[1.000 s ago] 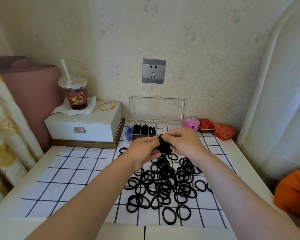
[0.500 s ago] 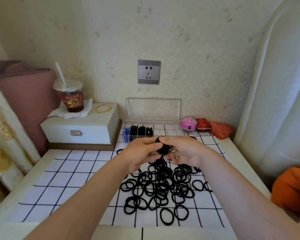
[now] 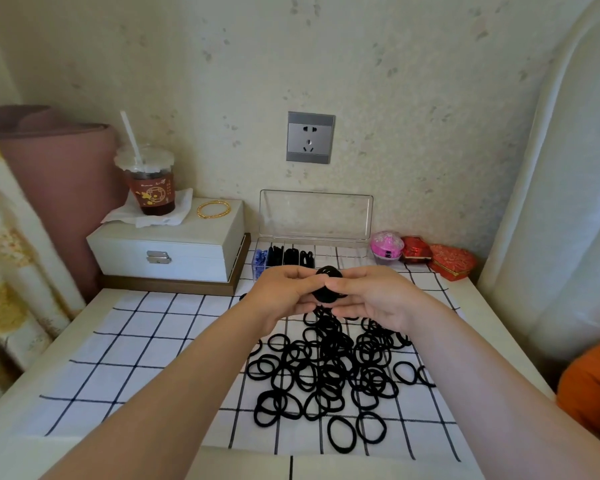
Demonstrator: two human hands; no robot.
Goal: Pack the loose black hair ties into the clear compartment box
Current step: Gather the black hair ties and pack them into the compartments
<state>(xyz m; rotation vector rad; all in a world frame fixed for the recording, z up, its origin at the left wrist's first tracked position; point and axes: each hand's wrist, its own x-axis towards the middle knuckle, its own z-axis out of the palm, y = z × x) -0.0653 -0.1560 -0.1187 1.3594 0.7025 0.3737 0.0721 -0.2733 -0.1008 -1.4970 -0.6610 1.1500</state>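
A pile of several loose black hair ties (image 3: 329,372) lies on the white grid-patterned cloth (image 3: 142,344). Above the pile's far edge, my left hand (image 3: 283,294) and my right hand (image 3: 371,297) meet and together pinch a small bunch of black hair ties (image 3: 328,289). Just behind the hands stands the clear compartment box (image 3: 347,252), its lid (image 3: 316,216) upright. Its left compartments hold blue items and black ties; the right compartments look empty.
A white jewellery box (image 3: 174,251) at back left carries a drink cup with straw (image 3: 149,183) and a gold bangle (image 3: 213,209). A pink case (image 3: 387,245) and red boxes (image 3: 440,258) sit at back right. An orange object (image 3: 593,393) lies beyond the table's right edge.
Both hands stayed together on the bunch of ties, with the fingers shifting slightly around it. The camera tilted a little, so the scene sits lower in view.
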